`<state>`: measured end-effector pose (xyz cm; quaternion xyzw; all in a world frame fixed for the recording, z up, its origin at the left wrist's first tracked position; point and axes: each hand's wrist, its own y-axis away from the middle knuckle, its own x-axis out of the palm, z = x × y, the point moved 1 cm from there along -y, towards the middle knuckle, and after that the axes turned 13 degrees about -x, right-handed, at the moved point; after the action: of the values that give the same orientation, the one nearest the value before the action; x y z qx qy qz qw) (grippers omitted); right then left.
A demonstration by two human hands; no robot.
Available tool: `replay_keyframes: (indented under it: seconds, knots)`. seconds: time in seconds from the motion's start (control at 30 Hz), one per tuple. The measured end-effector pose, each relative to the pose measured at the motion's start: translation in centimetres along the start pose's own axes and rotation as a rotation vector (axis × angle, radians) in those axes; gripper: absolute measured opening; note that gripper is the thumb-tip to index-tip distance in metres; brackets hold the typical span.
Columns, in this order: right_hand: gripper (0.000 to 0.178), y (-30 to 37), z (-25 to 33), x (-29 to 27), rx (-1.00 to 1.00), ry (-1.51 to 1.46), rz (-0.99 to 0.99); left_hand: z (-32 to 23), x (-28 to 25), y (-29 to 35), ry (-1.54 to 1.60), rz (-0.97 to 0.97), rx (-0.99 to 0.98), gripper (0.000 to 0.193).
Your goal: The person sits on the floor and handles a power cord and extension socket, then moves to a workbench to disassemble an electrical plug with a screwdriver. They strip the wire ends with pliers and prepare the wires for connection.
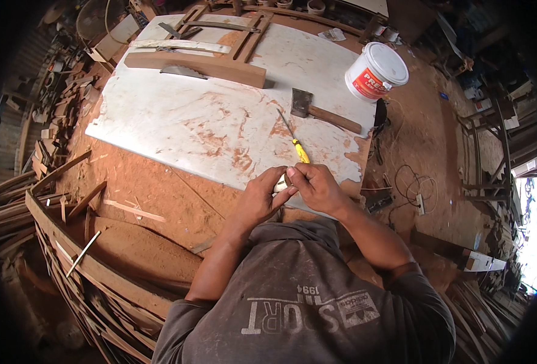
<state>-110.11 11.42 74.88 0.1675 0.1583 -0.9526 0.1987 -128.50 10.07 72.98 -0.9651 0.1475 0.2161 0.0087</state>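
Observation:
Close in front of my chest, at the near edge of the white board [177,127], my two hands meet around a small cream-coloured, rounded object [282,184] with a dark part. My left hand [260,194] is closed on it from the left. From the right, the thumb and fingers of my right hand [319,187] pinch it; they hide much of it, so its kind is unclear. Just beyond my right hand lies a yellow-handled tool [300,150] with a long thin dark blade. Farther off rests a hatchet-like tool [302,102] with a broad dark head and wooden handle.
A white lidded bucket [377,71] stands at the board's far right. At the far left lie a thick wooden beam [201,68], a saw blade [182,72] and a wooden frame [253,36]. Cables [415,185] trail on the right floor; wood strips [107,303] are stacked at left.

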Motion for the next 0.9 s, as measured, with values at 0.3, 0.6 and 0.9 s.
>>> replay_keyframes:
  seconds: [0.3, 0.6, 0.9]
  knots:
    - [0.041, -0.3, -1.5, 2.0, -0.061, -0.014, -0.033, 2.4, -0.1, -0.2, 0.118, -0.045, 0.048, 0.033]
    - [0.053, -3.7, -9.1, -3.2, 0.325, 0.258, -0.237, 3.1, 0.8, -0.3, 1.394, 0.121, -0.287, 0.059]
    - [0.052, -1.1, -17.1, 1.0, 0.414, 0.628, -0.017, 1.2, 0.6, 1.3, 1.298, 0.104, -0.227, 0.052]
